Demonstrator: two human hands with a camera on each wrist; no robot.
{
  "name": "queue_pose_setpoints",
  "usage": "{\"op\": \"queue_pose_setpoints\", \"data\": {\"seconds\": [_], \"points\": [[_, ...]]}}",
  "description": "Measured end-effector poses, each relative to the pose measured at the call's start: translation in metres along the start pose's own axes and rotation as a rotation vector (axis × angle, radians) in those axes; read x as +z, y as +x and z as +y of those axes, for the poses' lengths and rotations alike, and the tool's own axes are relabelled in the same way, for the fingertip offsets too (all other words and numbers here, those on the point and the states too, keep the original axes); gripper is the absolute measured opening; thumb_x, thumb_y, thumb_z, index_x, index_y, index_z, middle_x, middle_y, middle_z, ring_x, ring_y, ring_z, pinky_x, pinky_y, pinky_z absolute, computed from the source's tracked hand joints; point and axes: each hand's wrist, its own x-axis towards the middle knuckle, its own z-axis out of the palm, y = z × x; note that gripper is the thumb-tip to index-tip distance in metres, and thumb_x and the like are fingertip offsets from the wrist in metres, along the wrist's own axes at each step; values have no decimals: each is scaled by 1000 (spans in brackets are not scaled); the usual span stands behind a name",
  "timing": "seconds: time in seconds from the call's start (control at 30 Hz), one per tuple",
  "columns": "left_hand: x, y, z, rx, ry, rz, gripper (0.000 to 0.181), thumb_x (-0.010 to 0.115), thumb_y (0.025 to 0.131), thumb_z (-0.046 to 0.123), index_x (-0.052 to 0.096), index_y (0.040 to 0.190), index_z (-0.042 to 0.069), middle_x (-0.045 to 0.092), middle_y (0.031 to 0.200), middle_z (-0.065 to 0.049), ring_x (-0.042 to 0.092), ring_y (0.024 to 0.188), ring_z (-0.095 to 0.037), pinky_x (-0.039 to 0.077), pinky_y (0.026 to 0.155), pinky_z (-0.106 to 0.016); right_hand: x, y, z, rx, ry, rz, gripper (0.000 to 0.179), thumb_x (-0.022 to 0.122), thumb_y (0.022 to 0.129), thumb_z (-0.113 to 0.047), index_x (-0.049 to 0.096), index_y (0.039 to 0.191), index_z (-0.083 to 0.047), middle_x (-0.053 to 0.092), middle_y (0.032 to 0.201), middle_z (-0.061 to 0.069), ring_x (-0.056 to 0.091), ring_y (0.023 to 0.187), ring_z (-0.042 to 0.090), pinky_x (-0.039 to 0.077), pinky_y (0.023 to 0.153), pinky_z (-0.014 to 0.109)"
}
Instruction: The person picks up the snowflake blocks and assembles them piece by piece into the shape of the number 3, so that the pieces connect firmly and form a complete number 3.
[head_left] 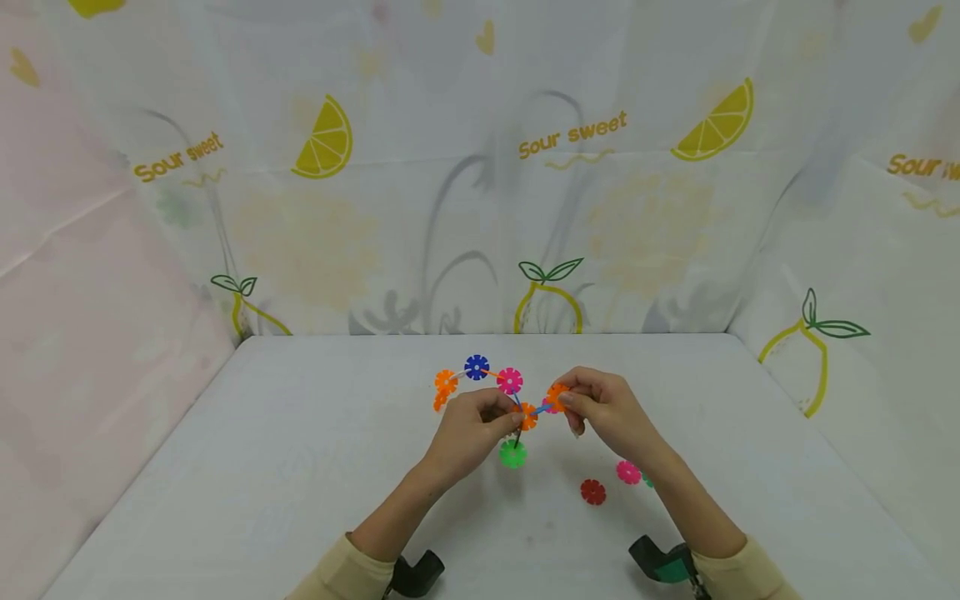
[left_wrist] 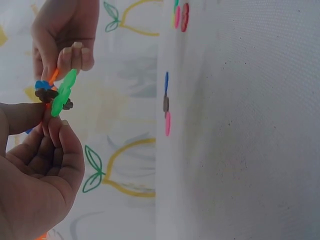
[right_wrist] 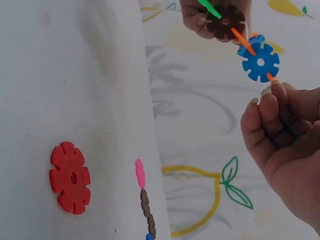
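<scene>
Both hands hold a chain of notched plastic discs above the table. My left hand [head_left: 467, 429] pinches it near an orange disc [head_left: 529, 417], with a green disc [head_left: 513, 455] hanging below. A dark brown disc [right_wrist: 220, 27] sits by the left fingers in the right wrist view. From there the chain curves back through a pink disc [head_left: 510, 381] and a dark blue disc [head_left: 477, 367] to orange discs [head_left: 446, 382]. My right hand [head_left: 611, 410] pinches an orange disc [head_left: 557, 395] at the other end, joined to a blue disc [right_wrist: 261, 62].
On the white table [head_left: 300, 467] lie a red disc [head_left: 592, 492] and a pink disc [head_left: 628, 472], with a green one partly behind the right forearm. Joined pink [right_wrist: 140, 172] and brown discs [right_wrist: 146, 205] lie farther off. A lemon-print cloth [head_left: 420, 208] stands behind.
</scene>
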Motion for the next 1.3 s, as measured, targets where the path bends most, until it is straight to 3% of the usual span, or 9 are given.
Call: {"op": "queue_pose_setpoints", "data": {"seconds": [0.4,0.93,1.3], "points": [[2,2,-1,-4,-17,13,10,67,93,18,71,89,10,74,84,-3,71,82,-28,55,71,-28,5,-1,5,-34,29,36,11,56,98,-5,65,102,0,57,63,14,54,53,19,51,56,28],[3,1,-5,-3,44,60,9,67,93,15,71,87,11,73,80,-1,69,77,-23,54,68,-28,13,1,9,-59,25,65,10,56,98,-4,66,100,-2,57,63,13,53,53,17,51,54,27],[6,2,-7,-20,16,87,8,68,92,13,70,85,10,71,78,-3,66,74,-20,54,67,-26,13,0,9,-63,55,64,11,56,99,-4,67,101,-1,59,64,15,55,55,20,53,56,27]]}}
